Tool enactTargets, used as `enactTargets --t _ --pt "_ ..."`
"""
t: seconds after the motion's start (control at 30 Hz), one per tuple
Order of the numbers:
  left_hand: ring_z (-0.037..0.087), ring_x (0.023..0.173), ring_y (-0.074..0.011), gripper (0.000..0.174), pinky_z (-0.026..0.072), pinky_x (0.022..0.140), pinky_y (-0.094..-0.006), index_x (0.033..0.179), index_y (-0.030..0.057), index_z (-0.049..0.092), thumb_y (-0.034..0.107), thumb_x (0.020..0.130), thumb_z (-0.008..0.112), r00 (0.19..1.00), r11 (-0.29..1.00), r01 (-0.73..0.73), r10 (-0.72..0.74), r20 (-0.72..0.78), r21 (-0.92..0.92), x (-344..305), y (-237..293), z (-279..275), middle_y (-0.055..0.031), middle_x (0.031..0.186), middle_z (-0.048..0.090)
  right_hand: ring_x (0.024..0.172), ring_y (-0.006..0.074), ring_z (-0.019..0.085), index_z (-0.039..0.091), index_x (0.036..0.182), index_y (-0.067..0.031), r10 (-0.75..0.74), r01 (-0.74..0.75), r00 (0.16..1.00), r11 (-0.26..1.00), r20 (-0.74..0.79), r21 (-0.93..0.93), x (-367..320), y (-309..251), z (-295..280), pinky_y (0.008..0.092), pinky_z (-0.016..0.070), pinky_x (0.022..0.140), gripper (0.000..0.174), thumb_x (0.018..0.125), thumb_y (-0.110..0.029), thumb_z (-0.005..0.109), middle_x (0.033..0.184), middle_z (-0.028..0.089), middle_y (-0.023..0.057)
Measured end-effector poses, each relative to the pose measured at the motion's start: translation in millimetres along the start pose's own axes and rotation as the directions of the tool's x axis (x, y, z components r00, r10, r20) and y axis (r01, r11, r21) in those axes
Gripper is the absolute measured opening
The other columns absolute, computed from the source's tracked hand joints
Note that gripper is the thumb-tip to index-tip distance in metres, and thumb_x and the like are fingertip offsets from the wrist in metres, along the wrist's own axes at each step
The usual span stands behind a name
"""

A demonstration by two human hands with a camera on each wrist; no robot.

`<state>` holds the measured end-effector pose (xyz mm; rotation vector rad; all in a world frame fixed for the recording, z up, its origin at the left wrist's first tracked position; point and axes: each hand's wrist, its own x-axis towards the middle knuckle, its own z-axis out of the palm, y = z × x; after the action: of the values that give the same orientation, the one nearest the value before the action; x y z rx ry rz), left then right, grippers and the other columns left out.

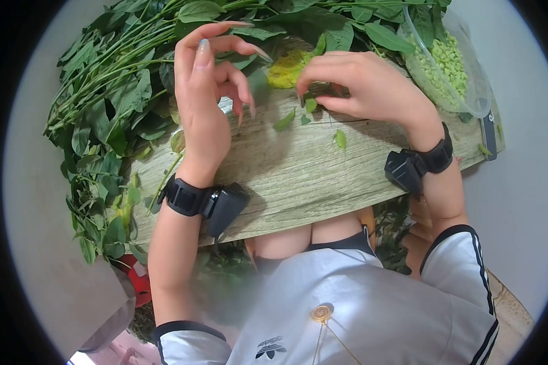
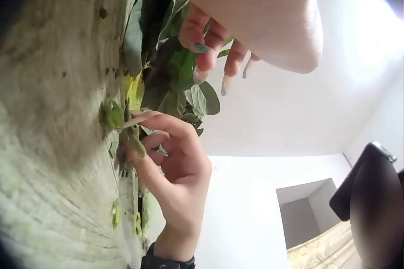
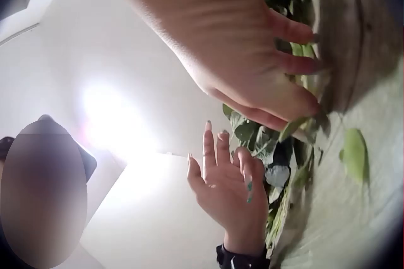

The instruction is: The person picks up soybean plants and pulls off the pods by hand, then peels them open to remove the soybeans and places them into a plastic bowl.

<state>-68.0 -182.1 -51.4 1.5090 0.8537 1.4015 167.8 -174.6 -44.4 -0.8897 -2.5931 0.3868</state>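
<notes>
In the head view my left hand (image 1: 206,103) is raised over the left part of the wooden board (image 1: 256,176), its fingers loosely bent with nothing between them. My right hand (image 1: 371,85) is low over the board's far side, fingertips down. Its thumb and index finger pinch a small green bean pod (image 2: 134,141), partly hidden by the fingers. A yellow leaf (image 1: 285,72) lies just beyond those fingertips. Nearer to me on the wood are loose green pods, one left of centre (image 1: 284,120) and another to the right (image 1: 340,140).
Leafy green stems (image 1: 115,67) are heaped along the board's far and left edges. At the far right a clear plastic tub (image 1: 482,91) holds many shelled green beans (image 1: 447,67). Beside it a flat grey tool (image 1: 489,137) lies at the board's edge.
</notes>
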Motion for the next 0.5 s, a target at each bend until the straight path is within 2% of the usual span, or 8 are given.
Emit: enactTargets --t 0.13,0.2,0.23,0.3,0.33,0.4,0.43,0.5 --pt "0.049 0.053 -0.0052 0.032 0.0360 0.042 -0.0180 0.119 0.0015 0.047 0.028 0.103 0.038 0.999 0.998 0.054 -0.054 -0.007 -0.041 -2 1 5 -0.0098 0.101 0.061 0.088 0.0231 0.062 0.065 0.101 -0.0138 0.058 -0.058 0.998 0.998 0.003 -0.039 0 0 -1 0.0370 0.0509 0.072 0.022 0.079 -0.014 0.066 0.094 0.066 0.0036" --pt "0.046 0.051 -0.0028 0.026 0.0337 0.042 -0.0176 0.107 0.0023 0.054 0.026 0.102 0.045 0.982 0.985 0.166 -0.169 0.083 0.042 -5 -1 2 -0.0042 0.088 0.062 0.084 0.0224 0.062 0.066 0.101 -0.0142 0.059 -0.053 0.993 0.997 -0.101 0.055 1 0 0 0.0358 0.0507 0.072 0.020 0.081 -0.016 0.066 0.090 0.066 0.0056" --pt "0.046 0.051 -0.0028 0.026 0.0337 0.042 -0.0176 0.107 0.0023 0.054 0.026 0.102 0.045 0.982 0.985 0.166 -0.169 0.085 0.043 -5 -1 2 -0.0042 0.088 0.062 0.084 0.0224 0.062 0.066 0.101 -0.0142 0.060 -0.054 0.993 0.997 -0.103 0.056 2 -1 0 0.0358 0.0507 0.072 0.020 0.081 -0.016 0.066 0.090 0.066 0.0056" --pt "0.043 0.048 -0.0018 0.027 0.0320 0.042 -0.0177 0.093 0.0039 0.058 0.028 0.101 0.049 0.940 0.960 0.261 -0.276 0.200 0.100 -4 0 1 0.0013 0.074 0.058 0.082 0.0208 0.061 0.066 0.104 -0.0128 0.159 -0.139 0.966 0.984 -0.202 0.110 3 -3 1 0.0334 0.0500 0.070 0.019 0.087 -0.019 0.065 0.087 0.066 0.0074" --pt "0.042 0.047 -0.0016 0.032 0.0315 0.042 -0.0177 0.085 0.0048 0.058 0.031 0.102 0.049 0.936 0.949 0.302 -0.314 0.160 0.095 -5 5 7 0.0031 0.066 0.055 0.082 0.0208 0.061 0.066 0.104 -0.0128 0.159 -0.139 0.966 0.984 -0.205 0.110 5 -2 3 0.0334 0.0500 0.070 0.019 0.087 -0.019 0.065 0.087 0.066 0.0074" --pt "0.042 0.047 -0.0016 0.033 0.0315 0.042 -0.0178 0.084 0.0051 0.058 0.031 0.102 0.048 0.931 0.946 0.308 -0.321 0.173 0.100 -6 3 7 0.0031 0.066 0.055 0.082 0.0101 0.060 0.064 0.114 -0.0055 0.314 -0.104 0.915 0.791 -0.254 0.603 9 -1 9 0.0254 0.0484 0.070 0.024 0.092 -0.014 0.063 0.101 0.066 0.0041" --pt "0.042 0.047 -0.0016 0.034 0.0316 0.042 -0.0178 0.083 0.0054 0.058 0.032 0.102 0.048 0.927 0.944 0.314 -0.328 0.184 0.104 -6 2 7 0.0030 0.067 0.055 0.082 0.0101 0.060 0.064 0.114 -0.0055 0.315 -0.104 0.914 0.791 -0.256 0.603 9 -2 9 0.0254 0.0484 0.070 0.024 0.092 -0.014 0.063 0.101 0.066 0.0041" --pt "0.042 0.047 -0.0017 0.035 0.0315 0.042 -0.0177 0.083 0.0057 0.057 0.033 0.102 0.047 0.922 0.939 0.327 -0.341 0.184 0.105 -6 5 8 0.0030 0.066 0.055 0.083 0.0093 0.059 0.060 0.124 -0.0014 0.306 -0.086 0.936 0.677 -0.174 0.731 10 -7 7 0.0251 0.0477 0.073 0.032 0.095 -0.014 0.058 0.109 0.066 0.0051"
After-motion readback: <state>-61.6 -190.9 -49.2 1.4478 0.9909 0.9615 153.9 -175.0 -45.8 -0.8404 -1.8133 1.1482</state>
